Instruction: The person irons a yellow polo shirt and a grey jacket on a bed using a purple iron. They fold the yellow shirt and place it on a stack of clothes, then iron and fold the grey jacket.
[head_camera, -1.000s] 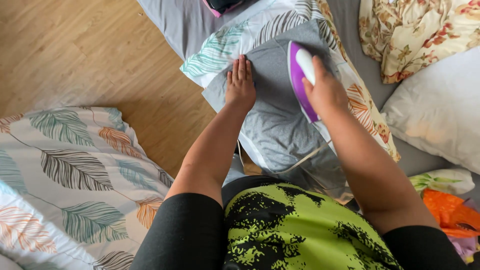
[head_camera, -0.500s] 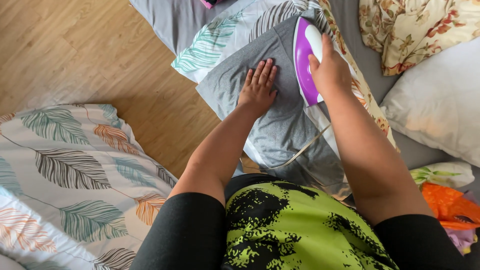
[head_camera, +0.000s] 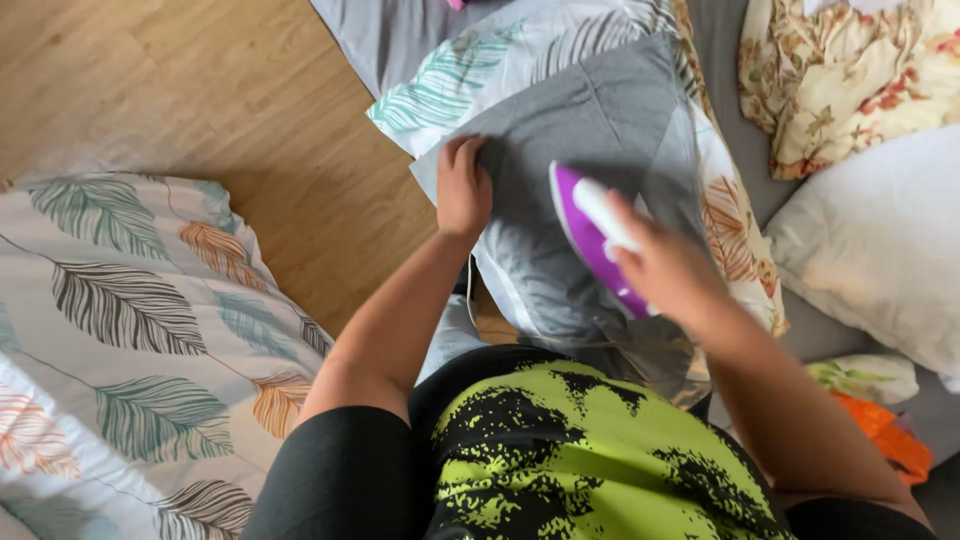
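A grey garment (head_camera: 590, 120) lies spread over a leaf-patterned cover (head_camera: 470, 75) in front of me. My right hand (head_camera: 665, 265) grips the white handle of a purple and white iron (head_camera: 590, 235), which rests on the near part of the garment. My left hand (head_camera: 462, 190) has its fingers curled over the garment's left edge, pinching the fabric. A thin cord (head_camera: 520, 330) hangs below the garment near my body.
A leaf-patterned duvet (head_camera: 120, 340) lies on the wooden floor (head_camera: 200, 90) at left. At right are a white pillow (head_camera: 880, 260), a floral cloth (head_camera: 850, 80) and an orange item (head_camera: 885, 430).
The iron has slid back toward me down the garment. My left hand went from lying flat on the cloth to gripping its left edge.
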